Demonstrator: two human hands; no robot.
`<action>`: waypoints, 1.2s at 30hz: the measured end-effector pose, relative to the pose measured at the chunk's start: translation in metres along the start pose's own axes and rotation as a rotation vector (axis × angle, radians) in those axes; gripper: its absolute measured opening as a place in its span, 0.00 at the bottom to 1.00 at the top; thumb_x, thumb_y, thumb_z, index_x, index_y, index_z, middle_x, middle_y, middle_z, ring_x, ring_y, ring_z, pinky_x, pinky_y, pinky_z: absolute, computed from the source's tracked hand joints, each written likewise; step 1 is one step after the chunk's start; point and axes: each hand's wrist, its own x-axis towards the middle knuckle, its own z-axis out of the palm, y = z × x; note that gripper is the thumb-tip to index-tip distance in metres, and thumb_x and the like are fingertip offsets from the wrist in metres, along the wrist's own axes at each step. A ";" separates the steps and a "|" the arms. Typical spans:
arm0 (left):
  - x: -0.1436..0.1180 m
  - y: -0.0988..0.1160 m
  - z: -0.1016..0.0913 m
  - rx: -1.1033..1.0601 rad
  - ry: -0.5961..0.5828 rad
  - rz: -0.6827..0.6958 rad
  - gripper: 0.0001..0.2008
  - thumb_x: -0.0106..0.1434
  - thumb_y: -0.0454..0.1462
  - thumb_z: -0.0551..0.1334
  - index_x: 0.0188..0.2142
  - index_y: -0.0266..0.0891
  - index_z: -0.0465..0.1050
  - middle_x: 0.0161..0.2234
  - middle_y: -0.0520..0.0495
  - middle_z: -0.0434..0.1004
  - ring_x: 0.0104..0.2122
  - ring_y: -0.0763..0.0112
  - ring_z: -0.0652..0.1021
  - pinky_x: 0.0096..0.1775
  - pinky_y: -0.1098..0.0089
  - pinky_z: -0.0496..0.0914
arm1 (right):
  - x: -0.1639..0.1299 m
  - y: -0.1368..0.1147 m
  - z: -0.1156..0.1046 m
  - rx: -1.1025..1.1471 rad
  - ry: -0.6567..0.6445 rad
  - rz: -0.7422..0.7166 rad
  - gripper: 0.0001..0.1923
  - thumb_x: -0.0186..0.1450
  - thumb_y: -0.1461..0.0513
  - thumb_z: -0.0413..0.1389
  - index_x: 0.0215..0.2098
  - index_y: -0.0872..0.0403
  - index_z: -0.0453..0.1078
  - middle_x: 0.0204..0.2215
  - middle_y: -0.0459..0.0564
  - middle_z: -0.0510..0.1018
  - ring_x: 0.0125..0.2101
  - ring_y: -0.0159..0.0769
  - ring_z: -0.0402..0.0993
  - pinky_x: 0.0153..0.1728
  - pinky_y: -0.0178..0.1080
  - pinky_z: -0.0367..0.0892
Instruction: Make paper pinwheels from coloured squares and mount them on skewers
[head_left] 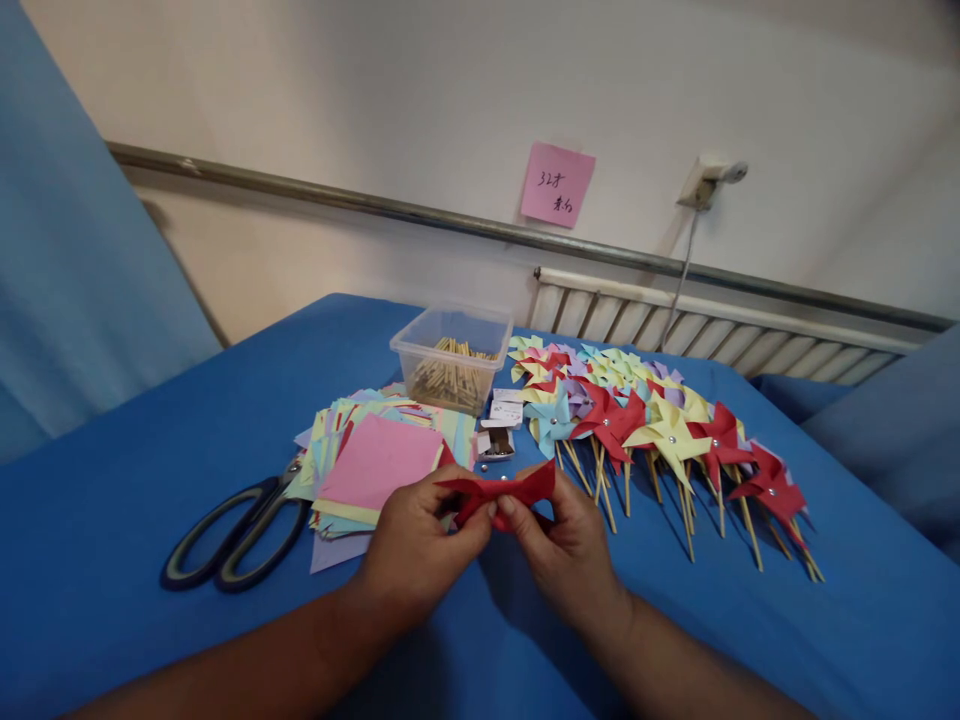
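A red paper pinwheel (517,488) is held up in front of me, its points folded in, with a small shiny pin at its top centre. My left hand (420,535) is closed on its left side, thumb pressed near the middle. Closed on the right side is my right hand (566,545), its thumb meeting the left one at the lower edge. Fingers behind the paper are partly hidden. Just beyond the hands lie a loose pin (484,468) and a small open box (496,442) of pins. No stick shows on the held pinwheel.
Left of my hands, a stack of coloured paper squares (382,460) lies beside large scissors (240,530). A clear plastic tub (450,355) of short sticks stands behind. Many finished pinwheels (671,440) on sticks cover the right side of the blue tablecloth (225,420).
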 end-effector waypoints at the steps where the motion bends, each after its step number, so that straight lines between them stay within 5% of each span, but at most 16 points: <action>1: 0.001 -0.001 0.000 -0.018 -0.005 -0.009 0.03 0.52 0.35 0.62 0.27 0.39 0.73 0.25 0.50 0.77 0.28 0.68 0.76 0.32 0.70 0.68 | 0.000 0.000 0.000 -0.011 -0.012 -0.004 0.04 0.63 0.63 0.55 0.36 0.52 0.72 0.31 0.47 0.75 0.31 0.34 0.72 0.31 0.35 0.68; 11: 0.006 -0.010 0.004 -0.224 0.004 -0.098 0.07 0.50 0.36 0.65 0.31 0.37 0.73 0.27 0.49 0.77 0.31 0.67 0.76 0.35 0.68 0.70 | 0.003 -0.008 -0.005 -0.172 -0.058 -0.069 0.04 0.64 0.65 0.53 0.34 0.53 0.69 0.30 0.47 0.74 0.31 0.34 0.70 0.31 0.35 0.65; 16: 0.007 -0.007 0.001 -0.262 0.055 -0.054 0.17 0.52 0.36 0.65 0.44 0.39 0.70 0.39 0.47 0.77 0.40 0.64 0.76 0.45 0.63 0.69 | 0.009 -0.004 -0.016 -0.421 0.037 -0.430 0.05 0.63 0.68 0.52 0.36 0.53 0.67 0.30 0.48 0.74 0.32 0.35 0.70 0.35 0.39 0.62; 19: 0.006 -0.005 -0.002 -0.260 0.079 -0.098 0.17 0.53 0.39 0.66 0.42 0.39 0.69 0.38 0.46 0.76 0.39 0.63 0.76 0.43 0.62 0.68 | 0.016 0.003 -0.024 -0.554 0.074 -0.654 0.07 0.62 0.69 0.54 0.39 0.54 0.67 0.31 0.49 0.75 0.33 0.36 0.71 0.37 0.42 0.62; 23: 0.002 -0.004 -0.001 -0.452 -0.155 -0.212 0.13 0.56 0.41 0.65 0.39 0.37 0.74 0.35 0.45 0.78 0.38 0.62 0.75 0.42 0.64 0.68 | 0.021 0.005 -0.028 -0.684 0.089 -0.802 0.07 0.63 0.67 0.55 0.41 0.55 0.68 0.33 0.51 0.77 0.33 0.37 0.72 0.39 0.44 0.61; 26: -0.001 -0.003 0.001 -0.632 -0.228 -0.218 0.13 0.56 0.41 0.65 0.40 0.37 0.76 0.37 0.44 0.79 0.39 0.63 0.75 0.45 0.64 0.67 | 0.020 0.003 -0.025 -0.748 0.044 -0.865 0.08 0.64 0.67 0.54 0.42 0.55 0.68 0.34 0.51 0.78 0.32 0.36 0.72 0.40 0.44 0.60; 36: 0.004 -0.011 0.002 -0.820 -0.109 -0.310 0.09 0.56 0.39 0.66 0.33 0.34 0.79 0.29 0.45 0.79 0.30 0.68 0.74 0.38 0.69 0.67 | 0.017 0.001 -0.009 -0.834 -0.079 -0.829 0.14 0.64 0.69 0.51 0.48 0.58 0.67 0.40 0.55 0.77 0.40 0.41 0.71 0.44 0.47 0.60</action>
